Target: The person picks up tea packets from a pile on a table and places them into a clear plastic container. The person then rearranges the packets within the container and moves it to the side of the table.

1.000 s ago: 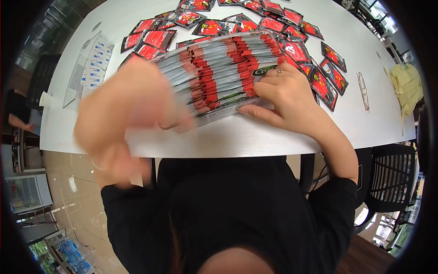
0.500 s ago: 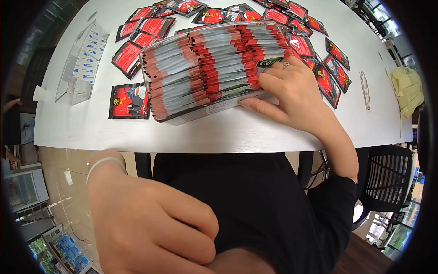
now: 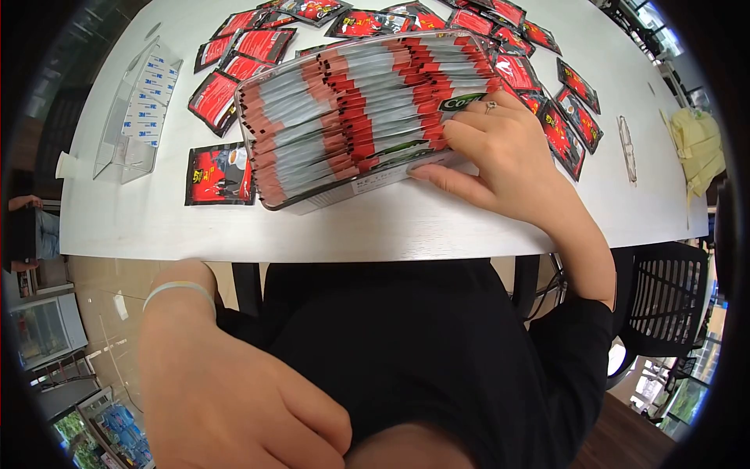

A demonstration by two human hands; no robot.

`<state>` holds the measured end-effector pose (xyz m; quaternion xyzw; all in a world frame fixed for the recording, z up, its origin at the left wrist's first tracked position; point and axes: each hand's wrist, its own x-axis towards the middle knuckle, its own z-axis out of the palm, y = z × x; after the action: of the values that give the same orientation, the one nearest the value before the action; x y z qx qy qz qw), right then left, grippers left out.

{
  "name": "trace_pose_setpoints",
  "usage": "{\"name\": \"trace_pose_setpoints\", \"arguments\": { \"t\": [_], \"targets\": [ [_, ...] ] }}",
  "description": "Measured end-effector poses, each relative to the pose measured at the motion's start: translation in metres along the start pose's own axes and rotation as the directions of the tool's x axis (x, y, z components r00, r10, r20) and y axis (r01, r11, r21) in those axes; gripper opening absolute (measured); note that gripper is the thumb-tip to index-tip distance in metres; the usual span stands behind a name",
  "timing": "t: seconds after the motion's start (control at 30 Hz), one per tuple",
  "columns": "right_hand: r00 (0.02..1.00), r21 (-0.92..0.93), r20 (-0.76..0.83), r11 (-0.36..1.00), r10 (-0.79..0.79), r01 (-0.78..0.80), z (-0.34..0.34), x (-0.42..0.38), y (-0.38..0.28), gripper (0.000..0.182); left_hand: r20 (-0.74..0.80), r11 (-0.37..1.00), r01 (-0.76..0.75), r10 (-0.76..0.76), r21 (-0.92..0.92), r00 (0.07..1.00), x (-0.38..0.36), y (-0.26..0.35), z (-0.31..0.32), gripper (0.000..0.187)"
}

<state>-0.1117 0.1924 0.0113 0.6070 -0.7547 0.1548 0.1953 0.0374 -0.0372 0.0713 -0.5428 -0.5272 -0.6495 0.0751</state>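
A clear plastic box (image 3: 328,205) stands tilted on the white table, packed with rows of red and silver sachets (image 3: 383,102). At its right end, my right hand (image 3: 492,152), with a ring on one finger, grips the box with the thumb on the near side and curled fingers over the sachets beside a green label. My left hand (image 3: 242,399) is raised close to the camera, in front of my body, fingers curled; what it holds, if anything, is hidden. Just left of the box lies a single red and black sachet (image 3: 219,175).
Many loose sachets (image 3: 264,45) are spread behind and right of the box. On the left of the white table (image 3: 375,234) stands a clear holder (image 3: 144,109) with printed strips. Yellow cloth (image 3: 698,148) and a thin clear item (image 3: 627,150) lie right. A person's hand (image 3: 26,202) shows far left.
My left hand has moved down and slightly left in the view. My right hand and the box have hardly moved.
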Motion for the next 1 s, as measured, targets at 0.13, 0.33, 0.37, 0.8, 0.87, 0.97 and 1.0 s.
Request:
{"name": "trace_pose_setpoints", "arguments": {
  "t": [0.13, 0.33, 0.37, 0.8, 0.87, 0.97, 1.0],
  "targets": [
    [1.000, -0.010, 0.014, 1.000, 0.006, -0.006, -0.001, 0.000, 0.000, 0.040, -0.009, 0.998, 0.027, -0.028, -0.054, 1.000, 0.001, 0.001, -0.001, 0.015],
    [1.000, -0.019, 0.020, 1.000, 0.003, -0.002, -0.001, -0.001, -0.001, 0.039, -0.004, 0.987, 0.074, -0.075, -0.146, 0.997, 0.003, 0.003, -0.009, 0.014],
    [1.000, -0.005, 0.027, 1.000, 0.005, -0.005, -0.001, -0.001, -0.001, 0.039, -0.003, 0.984, 0.082, -0.083, -0.160, 0.997, 0.005, 0.002, -0.009, 0.014],
    [0.999, -0.023, -0.036, 0.999, -0.040, 0.039, 0.000, -0.001, 0.002, 0.040, -0.344, 0.956, 0.292, -0.274, 0.000, 0.898, -0.012, 0.018, -0.059, 0.020],
    [0.997, 0.015, -0.051, 0.998, -0.057, 0.058, -0.002, -0.004, 0.005, 0.040, -0.333, 0.959, 0.238, -0.177, 0.154, 0.926, -0.018, 0.003, -0.092, 0.034],
    [0.984, 0.026, -0.159, 0.996, -0.078, 0.083, -0.012, -0.004, 0.011, 0.042, -0.573, 0.917, 0.352, -0.189, 0.187, 0.797, -0.025, -0.011, -0.115, 0.037],
    [0.964, 0.006, -0.250, 0.996, -0.086, 0.091, -0.015, -0.003, 0.015, 0.045, -0.682, 0.892, 0.412, -0.185, 0.185, 0.708, -0.028, -0.015, -0.123, 0.038]
  ]
}}
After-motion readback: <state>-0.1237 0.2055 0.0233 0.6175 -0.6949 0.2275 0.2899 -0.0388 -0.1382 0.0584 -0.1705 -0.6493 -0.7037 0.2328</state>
